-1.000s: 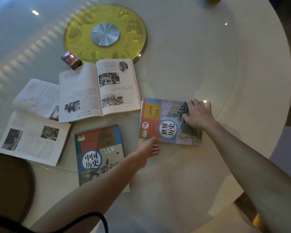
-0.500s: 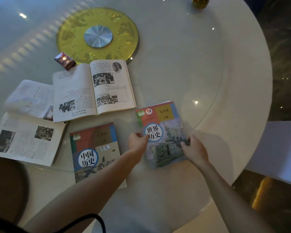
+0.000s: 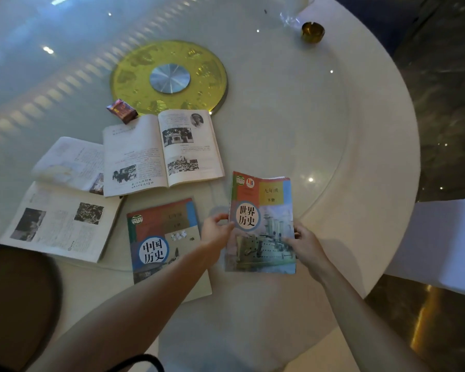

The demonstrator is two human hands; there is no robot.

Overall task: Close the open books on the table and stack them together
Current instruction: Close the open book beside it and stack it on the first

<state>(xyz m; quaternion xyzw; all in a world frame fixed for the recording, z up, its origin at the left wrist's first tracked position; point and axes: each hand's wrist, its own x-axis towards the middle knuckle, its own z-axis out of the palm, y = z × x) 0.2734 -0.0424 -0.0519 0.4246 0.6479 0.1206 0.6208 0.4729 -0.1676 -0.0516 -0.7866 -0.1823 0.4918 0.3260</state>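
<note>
Now left hand [image 3: 217, 232] fingers pinch spine edge of warship-cover book [image 3: 262, 224], right hand [image 3: 302, 241] fingers pinch opposite edge, thumb on cover. Book closed, lifted a bit over table [image 3: 360, 146], just right of red-cover closed book [image 3: 164, 237]. Thin paperback, light, bends easy, glossy cover maybe slippery; hold both long edges. Vs half sec ago: book more upright and nearer to person. Two open books [image 3: 161, 151] and [image 3: 62, 221] not yet closed, further left.
</note>
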